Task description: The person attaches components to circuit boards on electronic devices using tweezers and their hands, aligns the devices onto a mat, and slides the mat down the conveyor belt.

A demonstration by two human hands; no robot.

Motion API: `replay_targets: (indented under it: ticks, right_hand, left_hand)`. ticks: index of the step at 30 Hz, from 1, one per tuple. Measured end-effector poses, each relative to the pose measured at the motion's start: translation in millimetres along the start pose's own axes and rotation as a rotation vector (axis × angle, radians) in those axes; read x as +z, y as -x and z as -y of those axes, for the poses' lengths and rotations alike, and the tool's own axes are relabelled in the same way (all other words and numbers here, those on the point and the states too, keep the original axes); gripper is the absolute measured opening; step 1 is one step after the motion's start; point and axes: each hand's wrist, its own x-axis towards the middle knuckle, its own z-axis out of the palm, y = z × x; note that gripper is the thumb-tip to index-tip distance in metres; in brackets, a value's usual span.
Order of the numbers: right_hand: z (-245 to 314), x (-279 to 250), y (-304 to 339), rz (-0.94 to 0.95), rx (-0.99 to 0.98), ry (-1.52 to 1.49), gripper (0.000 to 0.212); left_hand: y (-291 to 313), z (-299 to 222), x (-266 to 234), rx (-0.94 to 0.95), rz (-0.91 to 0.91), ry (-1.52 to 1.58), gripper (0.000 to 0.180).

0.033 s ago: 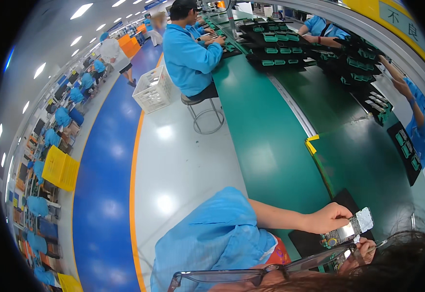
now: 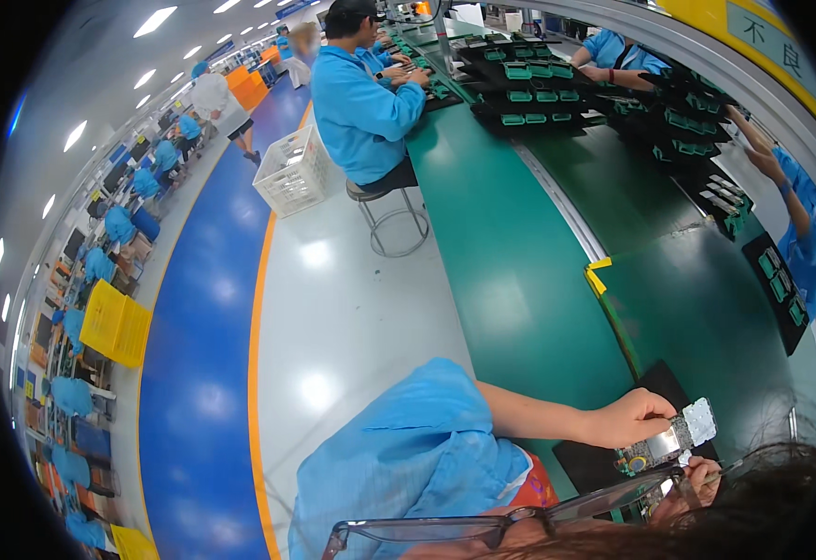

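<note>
Nothing visibly shifts: left hand (image 2: 630, 419) pinches circuit board (image 2: 662, 446) over black tray (image 2: 578, 459), right hand (image 2: 703, 478) beside board, grip unclear, so handling seems mid-step.

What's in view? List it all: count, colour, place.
Circuit board: 1, silver, lower right
Flat piece: 1, whitish, board's end
Work tray: 1, black, below board
Bench: 1, green, centre
Stacked trays: several, black, top right
Stool: 1, grey, beside bench
Crate: 1, white, left of stool
Bins: several, yellow, orange, left
Walkway: 1, blue, left
Lamps: many, white, ceiling
Co-workers: many, mostly in blue, around
Glasses: 1 pair, dark, bottom
Left hand: 1, blue sleeve, holding board
Right hand: 1, partly hidden, near board
</note>
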Motion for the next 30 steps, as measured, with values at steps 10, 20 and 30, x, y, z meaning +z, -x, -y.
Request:
replay_targets:
  ticks: [10,20,30]
  right_hand:
    - [3,21,16,-0.103,-0.001,0.169,0.008]
    - [10,49,16,-0.016,-0.023,0.262,0.007]
    - [1,51,2,-0.061,-0.137,0.519,0.009]
  left_hand:
    - [0,3,8,0.277,-0.095,-0.297,0.012]
    - [-7,3,3,0.249,-0.054,-0.318,0.010]
    - [-11,2,6,0.122,-0.066,-0.255,0.014]
